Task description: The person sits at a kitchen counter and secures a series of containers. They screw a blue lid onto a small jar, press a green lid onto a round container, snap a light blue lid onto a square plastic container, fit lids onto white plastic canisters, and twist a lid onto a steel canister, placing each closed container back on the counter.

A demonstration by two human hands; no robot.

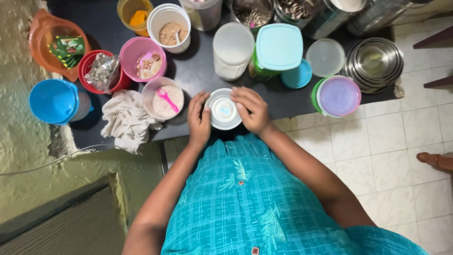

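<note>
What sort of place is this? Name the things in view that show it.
Probably a home kitchen: a dark counter crowded with lidded plastic food containers, stacked steel bowls, and a tub of flour-like powder with a pink scoop.

Two hands hold a small round white tub (223, 109) at the near edge of the dark counter (198, 71). The left hand (198, 120) presses its side at nine o'clock. The right hand (251, 109) presses at three o'clock. An open tub with a pink spoon (163, 98) sits at nine o'clock, beside a crumpled cloth (126, 120). A tall white jar (232, 51) stands at twelve o'clock.
</note>
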